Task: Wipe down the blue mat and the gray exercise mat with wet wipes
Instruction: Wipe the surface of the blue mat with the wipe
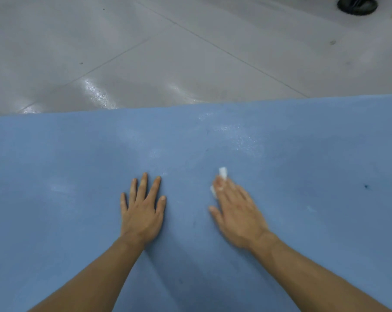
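- The left hand [142, 210] lies flat with fingers spread near the middle of the blue mat [55, 221], probably bracing the person and pinning the mat.
- The right hand [238, 212], close beside it but apart, presses a white wet wipe [222, 172] under straight fingers, likely to spread pressure.
- Damp streaks [242, 138] glisten toward the mat's far edge.
- Beyond that edge lies a gray surface [145, 52]; I cannot tell whether it is the exercise mat.

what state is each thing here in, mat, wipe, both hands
blue mat: laid flat, damp shiny patches toward its far edge
wet wipe: bunched, pressed on the mat under right fingers
left hand: flat on the mat, fingers spread, empty
right hand: fingers straight, pressing the wipe
gray surface: wet sheen beside the mat
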